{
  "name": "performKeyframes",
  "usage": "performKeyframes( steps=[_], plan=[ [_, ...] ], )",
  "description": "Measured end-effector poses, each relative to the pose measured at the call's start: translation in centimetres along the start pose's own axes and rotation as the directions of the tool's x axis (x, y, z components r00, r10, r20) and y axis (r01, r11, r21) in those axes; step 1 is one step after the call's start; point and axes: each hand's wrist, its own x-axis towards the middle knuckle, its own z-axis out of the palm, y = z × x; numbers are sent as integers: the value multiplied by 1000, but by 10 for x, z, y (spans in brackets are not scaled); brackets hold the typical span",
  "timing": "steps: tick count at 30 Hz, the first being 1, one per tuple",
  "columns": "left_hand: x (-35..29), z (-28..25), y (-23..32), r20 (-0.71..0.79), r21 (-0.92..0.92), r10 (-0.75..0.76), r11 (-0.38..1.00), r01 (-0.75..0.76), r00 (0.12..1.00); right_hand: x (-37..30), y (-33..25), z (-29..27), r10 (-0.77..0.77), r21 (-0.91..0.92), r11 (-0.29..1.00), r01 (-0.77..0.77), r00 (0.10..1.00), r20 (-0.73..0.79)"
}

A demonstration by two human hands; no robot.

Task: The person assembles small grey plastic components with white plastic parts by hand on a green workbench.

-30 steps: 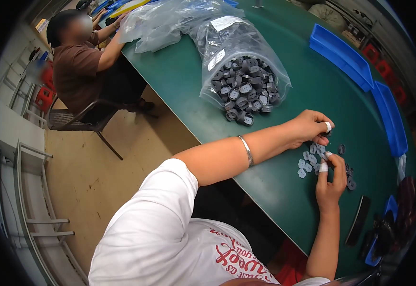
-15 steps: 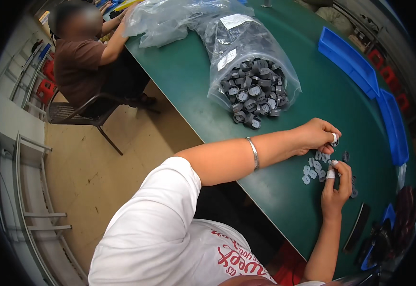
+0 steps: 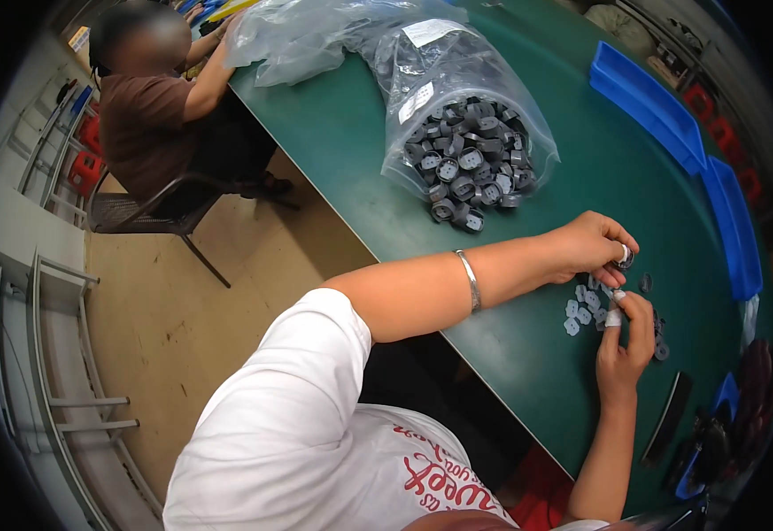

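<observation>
Over the green tabletop [image 3: 342, 164], the left hand [image 3: 588, 244] has its grip closed on a small dark grey part [image 3: 626, 258], held between thumb and forefinger. The right hand [image 3: 626, 343] is just beside it, its fingertips drawn together; I cannot tell whether that grip has anything in it. Pale flat pieces [image 3: 578, 311] lie just left of the right fingertips and dark round pieces [image 3: 660, 343] just right, leaving little room around the hands. More room stretches rightward to two blue trays [image 3: 639, 111] and, past the left hand, toward a see-through bag [image 3: 440, 66] with grey caps [image 3: 466, 159] heaped in its mouth. The left forearm [image 3: 422, 288] crosses the near edge, while a dark strip [image 3: 667, 418] lies right of the right forearm [image 3: 606, 456], apart from it
</observation>
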Motion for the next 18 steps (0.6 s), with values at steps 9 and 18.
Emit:
performKeyframes(
  steps=[9, 18],
  plan=[
    [-10, 2, 5, -29, 45, -12, 999, 13, 999, 1, 0, -2, 55, 40, 998, -52, 997, -63],
    [-8, 5, -1, 71, 178, 1, 984, -14, 997, 1, 13, -10, 573, 501, 736, -456, 813, -102]
  ],
)
